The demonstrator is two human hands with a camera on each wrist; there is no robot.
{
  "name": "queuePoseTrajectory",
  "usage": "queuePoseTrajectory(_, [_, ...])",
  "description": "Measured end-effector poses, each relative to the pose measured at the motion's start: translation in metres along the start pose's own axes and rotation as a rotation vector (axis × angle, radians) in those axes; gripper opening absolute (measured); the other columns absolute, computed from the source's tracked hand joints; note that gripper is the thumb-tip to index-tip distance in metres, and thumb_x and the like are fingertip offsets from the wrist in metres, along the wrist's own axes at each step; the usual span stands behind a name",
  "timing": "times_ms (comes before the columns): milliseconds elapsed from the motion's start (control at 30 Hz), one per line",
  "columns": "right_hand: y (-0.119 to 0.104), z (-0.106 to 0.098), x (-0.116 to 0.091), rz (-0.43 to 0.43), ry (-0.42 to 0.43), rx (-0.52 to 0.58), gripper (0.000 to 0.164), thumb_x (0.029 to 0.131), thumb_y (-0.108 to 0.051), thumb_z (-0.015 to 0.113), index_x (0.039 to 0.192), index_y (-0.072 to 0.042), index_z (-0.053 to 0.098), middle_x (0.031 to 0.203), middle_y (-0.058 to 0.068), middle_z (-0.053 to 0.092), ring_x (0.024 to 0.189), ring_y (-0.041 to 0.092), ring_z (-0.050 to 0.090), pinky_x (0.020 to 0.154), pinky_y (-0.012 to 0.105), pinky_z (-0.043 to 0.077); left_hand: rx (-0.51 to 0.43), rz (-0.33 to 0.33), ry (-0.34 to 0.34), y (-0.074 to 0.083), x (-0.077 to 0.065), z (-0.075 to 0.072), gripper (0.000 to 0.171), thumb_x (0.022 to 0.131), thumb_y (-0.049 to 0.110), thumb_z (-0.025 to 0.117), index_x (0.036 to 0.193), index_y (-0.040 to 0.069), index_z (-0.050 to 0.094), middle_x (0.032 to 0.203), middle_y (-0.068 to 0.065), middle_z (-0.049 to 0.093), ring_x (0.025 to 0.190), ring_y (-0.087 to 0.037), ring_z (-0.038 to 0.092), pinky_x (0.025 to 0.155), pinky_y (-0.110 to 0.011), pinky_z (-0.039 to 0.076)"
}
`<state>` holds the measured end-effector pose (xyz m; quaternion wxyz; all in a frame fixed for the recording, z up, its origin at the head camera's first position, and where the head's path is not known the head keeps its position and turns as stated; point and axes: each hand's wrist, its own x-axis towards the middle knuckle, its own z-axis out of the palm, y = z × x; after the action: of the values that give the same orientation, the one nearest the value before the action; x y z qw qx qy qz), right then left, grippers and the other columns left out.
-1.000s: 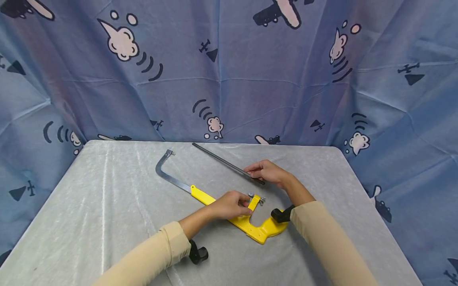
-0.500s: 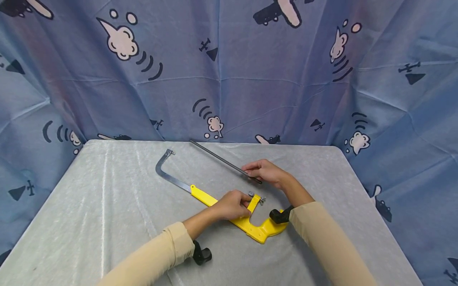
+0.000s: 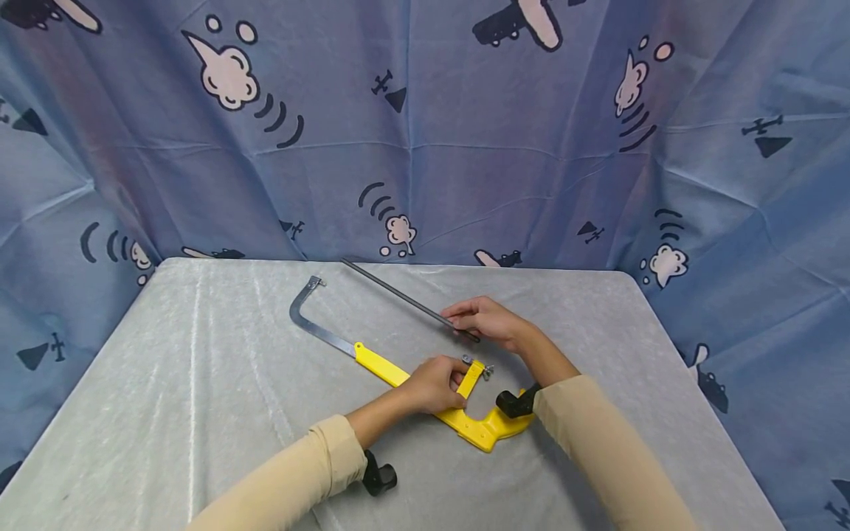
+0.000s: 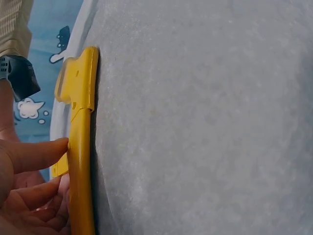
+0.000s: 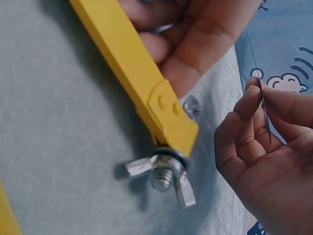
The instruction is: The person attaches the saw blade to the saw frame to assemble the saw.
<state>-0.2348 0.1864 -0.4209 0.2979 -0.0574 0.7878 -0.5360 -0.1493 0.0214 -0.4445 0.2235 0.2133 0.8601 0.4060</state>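
Observation:
A hacksaw frame (image 3: 380, 364) with a grey curved front and a yellow body lies slanted across the table. My left hand (image 3: 430, 385) grips it near the upright arm by the handle; in the left wrist view the thumb presses the yellow bar (image 4: 80, 171). A wing nut (image 5: 165, 174) sits on that arm's tip, with a small pin (image 5: 192, 105) on the opposite side. Beyond the frame, my right hand (image 3: 488, 322) pinches a thin dark hacksaw blade (image 3: 398, 293) near its right end. The blade slants toward the far left, apart from the frame, edge-on in the right wrist view.
A pale grey cloth covers the table (image 3: 212, 413). Behind its far edge hangs a blue curtain (image 3: 425, 169) with printed planes and clouds. Black camera mounts (image 3: 380, 476) sit at both wrists, the right one over the yellow handle (image 3: 498, 428).
My right hand has shifted slightly left, carrying the blade with it. My left hand has slid slightly right along the frame, toward the upright arm. The frame stays in place.

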Motion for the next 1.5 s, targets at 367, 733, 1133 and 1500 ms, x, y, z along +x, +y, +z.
queuePoseTrajectory(367, [-0.006, 0.006, -0.001, -0.018, -0.026, 0.007, 0.037, 0.099, -0.003, 0.052, 0.135, 0.004, 0.056, 0.124, 0.019, 0.062, 0.093, 0.019, 0.056, 0.078, 0.027, 0.046, -0.015, -0.017, 0.031, 0.002, -0.003, 0.002, 0.046, 0.076, 0.001, 0.083, 0.117, 0.0, 0.064, 0.089, 0.001, 0.058, 0.08, -0.01, 0.052, 0.075, -0.024, 0.045])
queuePoseTrajectory(733, [-0.006, 0.01, 0.0, -0.046, -0.056, -0.03, 0.036, 0.099, -0.004, 0.053, 0.134, 0.003, 0.058, 0.11, 0.017, 0.064, 0.079, 0.018, 0.052, 0.071, 0.029, 0.043, -0.083, 0.0, 0.019, -0.002, -0.004, 0.004, 0.043, 0.078, -0.001, 0.08, 0.117, -0.001, 0.061, 0.091, 0.0, 0.056, 0.083, -0.012, 0.052, 0.075, -0.024, 0.044])
queuePoseTrajectory(1133, [-0.003, 0.012, 0.003, -0.072, -0.076, -0.051, 0.035, 0.098, -0.003, 0.053, 0.132, 0.003, 0.06, 0.117, 0.017, 0.065, 0.085, 0.02, 0.056, 0.075, 0.031, 0.046, -0.099, 0.019, 0.018, -0.006, -0.002, 0.006, 0.043, 0.08, 0.0, 0.079, 0.118, 0.0, 0.06, 0.091, 0.001, 0.055, 0.083, -0.011, 0.051, 0.075, -0.024, 0.044])
queuePoseTrajectory(1500, [-0.005, 0.016, 0.003, -0.084, -0.076, -0.073, 0.033, 0.097, -0.002, 0.055, 0.129, 0.003, 0.063, 0.115, 0.015, 0.066, 0.086, 0.017, 0.058, 0.075, 0.029, 0.046, -0.088, 0.02, 0.023, -0.007, -0.002, 0.006, 0.042, 0.08, 0.001, 0.079, 0.118, 0.001, 0.06, 0.09, 0.001, 0.055, 0.082, -0.012, 0.05, 0.075, -0.025, 0.043])
